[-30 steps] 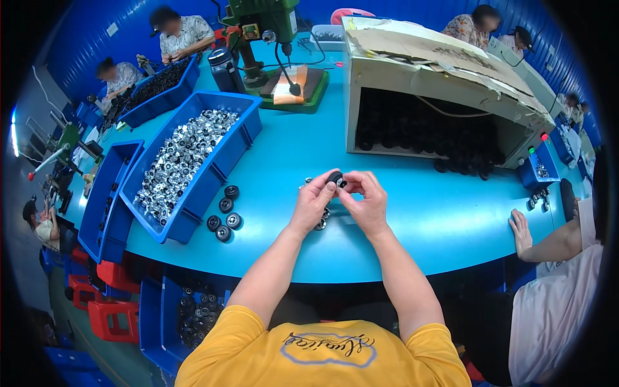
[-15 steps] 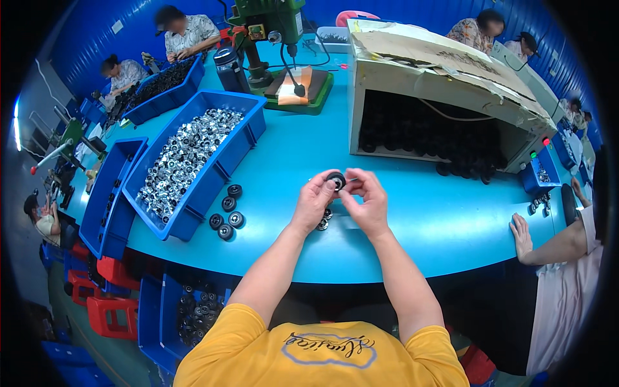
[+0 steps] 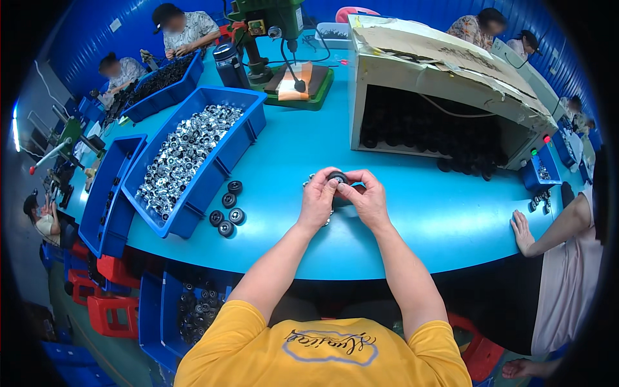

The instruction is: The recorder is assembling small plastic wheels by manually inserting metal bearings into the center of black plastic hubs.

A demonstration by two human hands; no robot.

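Note:
Both my hands meet over the middle of the turquoise table [image 3: 419, 213]. My left hand [image 3: 317, 200] and my right hand [image 3: 366, 198] pinch one small black wheel [image 3: 336, 177] between their fingertips, held just above the tabletop. A few small metal parts [image 3: 329, 217] lie under my left hand, mostly hidden. Several finished black wheels [image 3: 227, 208] with silver centres lie on the table to the left of my hands, beside a blue bin.
A blue bin of silver metal parts [image 3: 184, 151] stands at left, an empty blue bin [image 3: 109, 187] beside it. A cardboard-topped box full of black wheels [image 3: 445, 122] stands behind. A green drill press [image 3: 284, 45] is at the back. Another person's hand [image 3: 522, 232] rests at the right edge.
My hands stay in the same spot; the fingers shift slightly around the black wheel. Nothing else on the table has moved.

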